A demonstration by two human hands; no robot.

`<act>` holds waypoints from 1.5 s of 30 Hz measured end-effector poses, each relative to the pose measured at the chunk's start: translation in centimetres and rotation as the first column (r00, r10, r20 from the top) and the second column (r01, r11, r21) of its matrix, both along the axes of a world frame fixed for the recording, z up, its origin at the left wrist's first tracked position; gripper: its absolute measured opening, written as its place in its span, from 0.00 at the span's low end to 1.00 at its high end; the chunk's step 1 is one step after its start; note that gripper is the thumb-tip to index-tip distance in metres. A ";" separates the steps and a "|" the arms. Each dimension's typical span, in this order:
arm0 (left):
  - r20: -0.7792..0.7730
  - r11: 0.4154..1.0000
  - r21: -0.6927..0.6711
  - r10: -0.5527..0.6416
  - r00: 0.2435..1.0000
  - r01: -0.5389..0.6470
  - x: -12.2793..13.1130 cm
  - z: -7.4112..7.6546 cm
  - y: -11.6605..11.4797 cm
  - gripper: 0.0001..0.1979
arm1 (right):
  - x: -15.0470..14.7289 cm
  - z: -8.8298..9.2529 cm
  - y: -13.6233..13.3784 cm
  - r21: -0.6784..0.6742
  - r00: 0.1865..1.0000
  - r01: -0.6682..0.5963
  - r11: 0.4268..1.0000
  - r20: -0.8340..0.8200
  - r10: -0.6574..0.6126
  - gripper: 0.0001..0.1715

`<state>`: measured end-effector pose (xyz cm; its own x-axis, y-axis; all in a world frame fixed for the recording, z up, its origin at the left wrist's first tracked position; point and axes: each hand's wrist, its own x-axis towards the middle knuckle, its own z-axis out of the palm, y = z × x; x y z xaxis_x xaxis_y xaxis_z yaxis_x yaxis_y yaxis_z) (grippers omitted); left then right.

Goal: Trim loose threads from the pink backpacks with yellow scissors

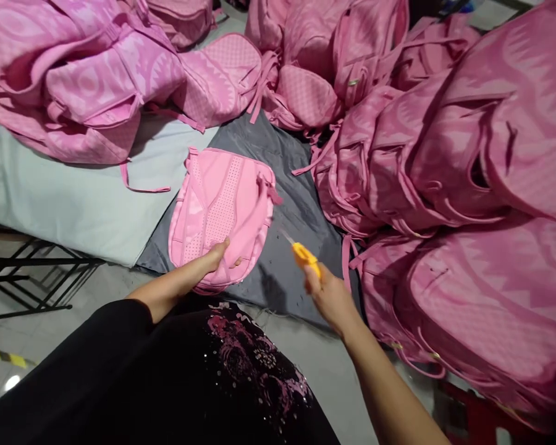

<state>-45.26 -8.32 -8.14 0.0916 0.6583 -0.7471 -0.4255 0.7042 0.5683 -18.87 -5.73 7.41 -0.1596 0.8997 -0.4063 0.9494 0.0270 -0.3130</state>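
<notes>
A small pink backpack point(220, 210) lies on the dark grey cloth with its straps and dotted back panel facing up. My left hand point(217, 256) grips the backpack near its lower edge, thumb on top and some fingers hidden in the fabric. To the right, my right hand point(322, 287) is closed around a yellow-handled tool point(306, 256). The tool's thin metal tip points up and left toward the backpack, apart from it. Motion blurs the tip, so its exact shape is unclear.
Pink backpacks point(445, 154) are heaped along the right side and across the back. More pink bags point(97, 80) sit at the upper left on a pale green cloth point(74, 191). A black metal frame point(32, 278) stands at the left, below the cloth's edge.
</notes>
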 end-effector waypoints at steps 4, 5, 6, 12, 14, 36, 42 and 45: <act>-0.617 0.942 0.223 -0.064 0.785 0.252 2.1 3.7 -1.3 0.27 | 1.8 -0.3 1.4 -0.135 0.994 -0.060 0.989 -0.096 0.047 0.32; -0.745 0.909 0.275 -0.004 0.667 0.313 2.3 4.6 -1.8 0.28 | 1.9 -0.5 1.7 -0.178 0.989 -0.105 0.978 -0.121 0.084 0.33; -0.852 0.882 0.292 0.064 0.520 0.370 2.3 5.2 -2.3 0.31 | 2.0 -0.8 1.9 -0.198 0.985 -0.135 0.971 -0.130 0.110 0.33; -0.985 0.991 -0.078 -0.093 0.148 0.109 -1.0 5.0 -3.6 0.55 | 1.1 -2.4 3.2 -0.310 0.922 -0.357 0.881 -0.265 0.281 0.33; -0.951 0.987 -0.146 -0.160 0.263 0.074 -2.3 4.3 -3.4 0.56 | 0.6 -2.6 3.6 -0.296 0.906 -0.397 0.869 -0.280 0.318 0.33; -0.305 0.951 0.069 0.309 0.901 -0.303 -0.1 1.9 -3.1 0.29 | 1.5 -1.4 6.6 -0.119 0.936 -0.312 0.943 -0.208 0.284 0.37; -0.623 0.874 0.424 0.471 0.625 -0.236 0.6 2.4 -3.1 0.25 | 4.3 -1.3 6.6 -0.051 0.950 -0.308 0.950 0.034 0.309 0.36; -0.497 0.789 0.293 0.609 0.619 -0.541 -0.7 2.3 -4.0 0.20 | 5.4 -1.4 5.1 -0.024 0.945 -0.267 0.963 0.188 0.267 0.36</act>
